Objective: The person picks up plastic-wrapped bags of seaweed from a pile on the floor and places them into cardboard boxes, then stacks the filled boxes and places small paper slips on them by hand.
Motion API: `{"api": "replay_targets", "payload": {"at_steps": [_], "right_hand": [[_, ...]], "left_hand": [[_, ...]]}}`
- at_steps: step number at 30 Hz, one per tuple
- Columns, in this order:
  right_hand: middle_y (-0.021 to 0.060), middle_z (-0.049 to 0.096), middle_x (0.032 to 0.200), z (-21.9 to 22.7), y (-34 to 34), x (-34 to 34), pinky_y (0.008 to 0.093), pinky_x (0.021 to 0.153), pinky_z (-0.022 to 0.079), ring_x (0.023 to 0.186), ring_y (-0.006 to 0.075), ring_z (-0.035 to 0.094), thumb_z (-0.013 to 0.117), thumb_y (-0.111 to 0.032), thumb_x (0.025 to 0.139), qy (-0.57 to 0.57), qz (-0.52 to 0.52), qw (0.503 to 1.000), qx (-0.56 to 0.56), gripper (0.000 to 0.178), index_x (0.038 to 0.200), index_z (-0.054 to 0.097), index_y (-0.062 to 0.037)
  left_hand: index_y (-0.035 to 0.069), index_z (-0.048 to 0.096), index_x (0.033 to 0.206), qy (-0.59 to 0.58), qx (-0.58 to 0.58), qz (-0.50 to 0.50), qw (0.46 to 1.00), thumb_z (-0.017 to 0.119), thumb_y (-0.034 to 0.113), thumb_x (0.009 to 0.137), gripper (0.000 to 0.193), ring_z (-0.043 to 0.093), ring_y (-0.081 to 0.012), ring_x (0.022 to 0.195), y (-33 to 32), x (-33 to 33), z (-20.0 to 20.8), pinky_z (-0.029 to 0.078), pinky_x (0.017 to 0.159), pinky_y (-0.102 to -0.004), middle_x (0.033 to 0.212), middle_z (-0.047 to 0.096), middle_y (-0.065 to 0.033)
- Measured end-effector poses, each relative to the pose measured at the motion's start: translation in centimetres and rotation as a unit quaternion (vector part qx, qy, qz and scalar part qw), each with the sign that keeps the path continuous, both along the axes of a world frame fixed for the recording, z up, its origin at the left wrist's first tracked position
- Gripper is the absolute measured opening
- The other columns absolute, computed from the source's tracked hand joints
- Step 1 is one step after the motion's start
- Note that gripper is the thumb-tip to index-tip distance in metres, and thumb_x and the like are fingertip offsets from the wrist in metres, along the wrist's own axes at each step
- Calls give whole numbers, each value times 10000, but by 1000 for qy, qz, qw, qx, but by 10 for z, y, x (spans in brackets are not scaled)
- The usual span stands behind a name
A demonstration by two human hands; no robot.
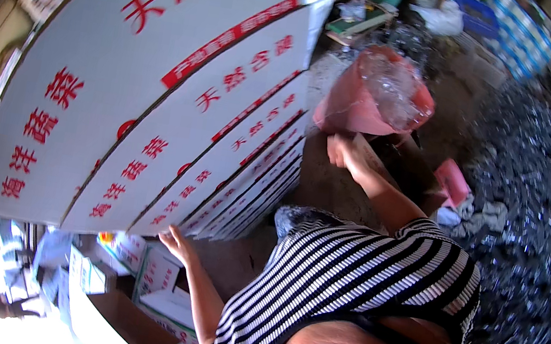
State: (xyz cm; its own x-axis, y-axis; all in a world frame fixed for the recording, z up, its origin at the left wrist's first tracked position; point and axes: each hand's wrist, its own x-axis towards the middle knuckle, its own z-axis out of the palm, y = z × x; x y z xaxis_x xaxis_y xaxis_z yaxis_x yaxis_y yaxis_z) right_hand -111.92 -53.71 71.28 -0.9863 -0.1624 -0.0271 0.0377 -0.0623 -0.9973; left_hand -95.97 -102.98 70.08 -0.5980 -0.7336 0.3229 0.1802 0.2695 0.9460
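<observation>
A tall stack of white cartons (153, 132) with red print fills the left side, its layers receding downward. My left hand (180, 246) is at the stack's lower edge, fingers stretched out and the tips touching or very near a carton; it holds nothing that I can see. My right hand (344, 152) is closed just below a pink tub (346, 104), near its base. What the right fingers hold, if anything, is hidden. Clear, crumpled plastic-like material (395, 87) fills the tub. Beside my right forearm stands a brown open box (397, 165), partly hidden.
At lower left are several open cartons (146, 320). A dark, glossy heap (530, 231) spreads along the right. A small pink container (453, 183) and pale cloths (482, 218) lie next to it. Behind the tub are a checked bag (520, 34) and a blue crate (477, 15).
</observation>
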Motion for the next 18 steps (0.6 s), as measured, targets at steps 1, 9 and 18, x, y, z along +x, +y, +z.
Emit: {"api": "replay_targets", "payload": {"at_steps": [1,9,18], "right_hand": [[-10,488,568,-20,19,35,240,483,302,497,78,407,375,-473,928,-116,58,990,63,468,657,511,-117],[106,662,753,-217,141,198,407,642,502,641,243,617,453,-492,866,-376,183,807,416,494,849,673,-49],[157,659,985,-193,143,174,411,794,487,874,310,615,560,-373,832,-130,120,885,430,357,991,670,-73]], "left_hand": [[-15,360,1319,14,1,15,1000,531,327,953,529,471,-223,1107,1,3,-9,383,963,-359,1260,474,-163],[-31,402,1264,-115,36,-95,988,566,344,912,539,525,-265,1057,98,40,-128,430,920,-408,1213,511,-209],[-39,624,991,-429,-111,-549,709,628,204,851,280,599,-173,852,226,70,-150,472,764,-311,906,663,-100]]}}
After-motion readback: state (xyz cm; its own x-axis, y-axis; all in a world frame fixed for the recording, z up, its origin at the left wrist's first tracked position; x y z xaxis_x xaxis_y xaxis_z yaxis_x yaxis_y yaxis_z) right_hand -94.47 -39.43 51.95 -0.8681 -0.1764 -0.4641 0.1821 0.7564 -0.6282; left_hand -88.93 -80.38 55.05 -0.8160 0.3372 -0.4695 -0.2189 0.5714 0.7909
